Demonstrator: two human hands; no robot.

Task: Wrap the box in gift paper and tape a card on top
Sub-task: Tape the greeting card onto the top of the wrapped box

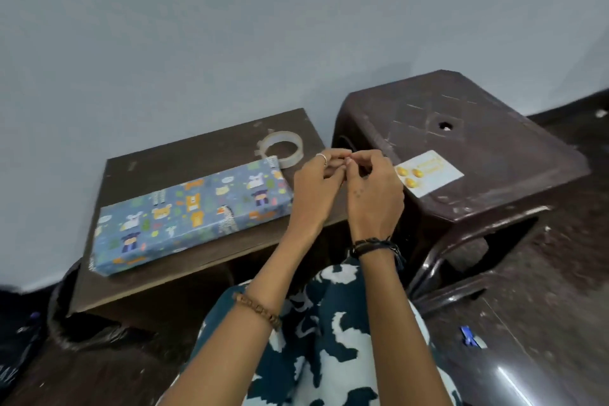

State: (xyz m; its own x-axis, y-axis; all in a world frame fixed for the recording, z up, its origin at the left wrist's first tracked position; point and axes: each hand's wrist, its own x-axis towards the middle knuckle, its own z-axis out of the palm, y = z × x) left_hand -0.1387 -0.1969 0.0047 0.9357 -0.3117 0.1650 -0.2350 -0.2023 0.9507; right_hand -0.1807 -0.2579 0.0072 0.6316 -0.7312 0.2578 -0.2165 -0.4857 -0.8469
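The box, already wrapped in blue animal-print gift paper, lies on the low table, left of both hands. The left hand and right hand meet fingertip to fingertip, seemingly pinching something tiny, perhaps tape from the roll. Such a strip could fold onto itself before reaching the card on the stool, right.

The flat rectangular box wears blue paper printed with cartoon animals. The dark brown wooden table carries it. The small white card shows three golden ovals.
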